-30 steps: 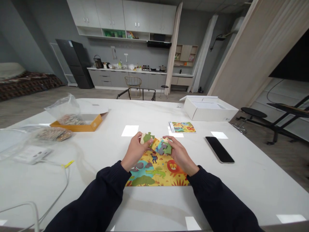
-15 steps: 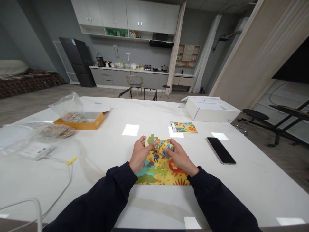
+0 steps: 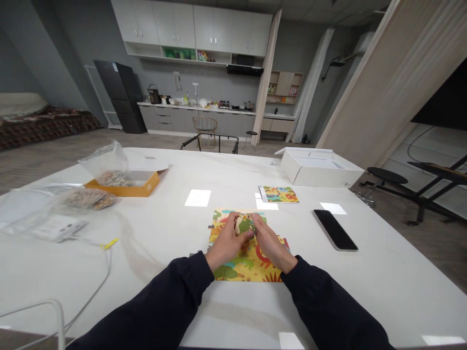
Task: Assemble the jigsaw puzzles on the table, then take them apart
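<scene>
Left hand (image 3: 225, 246) and right hand (image 3: 271, 245) drawn closer together since earlier frame, both clamped on pieces (image 3: 244, 224) above puzzle (image 3: 251, 260), toward bench's near edge (image 3: 237, 321). Pieces could spill onto puzzle if pinch slackens. Piece count hidden.

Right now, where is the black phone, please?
In the head view, the black phone lies on the white table, right of the right hand, nearer than the white box.
</scene>
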{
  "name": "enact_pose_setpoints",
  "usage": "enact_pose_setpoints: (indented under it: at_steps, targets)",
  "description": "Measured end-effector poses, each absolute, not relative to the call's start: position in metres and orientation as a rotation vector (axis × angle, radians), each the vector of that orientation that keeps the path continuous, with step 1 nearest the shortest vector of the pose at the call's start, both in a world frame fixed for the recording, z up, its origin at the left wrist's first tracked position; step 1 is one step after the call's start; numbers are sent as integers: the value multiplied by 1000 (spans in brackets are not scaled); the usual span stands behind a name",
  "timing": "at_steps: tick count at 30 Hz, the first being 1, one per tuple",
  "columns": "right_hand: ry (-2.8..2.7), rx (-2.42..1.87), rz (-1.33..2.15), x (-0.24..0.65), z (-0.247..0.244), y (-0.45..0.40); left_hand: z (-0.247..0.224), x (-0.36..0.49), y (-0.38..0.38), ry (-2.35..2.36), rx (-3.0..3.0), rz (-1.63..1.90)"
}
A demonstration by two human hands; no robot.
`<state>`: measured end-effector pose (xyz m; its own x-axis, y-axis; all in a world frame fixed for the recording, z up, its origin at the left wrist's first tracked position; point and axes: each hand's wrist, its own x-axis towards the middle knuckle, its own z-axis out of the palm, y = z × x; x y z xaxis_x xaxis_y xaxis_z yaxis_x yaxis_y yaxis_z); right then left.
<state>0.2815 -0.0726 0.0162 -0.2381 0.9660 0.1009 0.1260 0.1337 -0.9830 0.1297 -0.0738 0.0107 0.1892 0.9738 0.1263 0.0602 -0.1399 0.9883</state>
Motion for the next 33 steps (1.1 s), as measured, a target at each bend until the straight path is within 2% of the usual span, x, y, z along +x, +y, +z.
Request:
enact_pose_setpoints:
  at_steps: [3, 7, 14, 19, 24, 29, 33]
  targets:
    - [-1581, -1167, 1055, 289, 23, -72, 14, 132, -76, 1000, 1494, 1126]
    - [-1688, -1273, 644, 325, 33, -43, 28, 114, -68, 1049, 1468, 1134]
    - [-2258, -1469, 357, 350, -7, 3, 40, 42, -34, 1224, 1539, 1008]
    - [-2116, -1502, 396, 340, -14, -2, 29, 24, -22, 1336, 1793, 805]
    - [-1836, -1349, 660, 335, -8, -8, 19, 33, -19, 1406, 2012, 712]
    - [-1704, -1266, 762, 332, -13, -7, 6, 34, -10, 1481, 2034, 688]
    - [-1692, -1268, 768, 333, -19, -2, 0, 36, -6, 1409, 2085, 829]
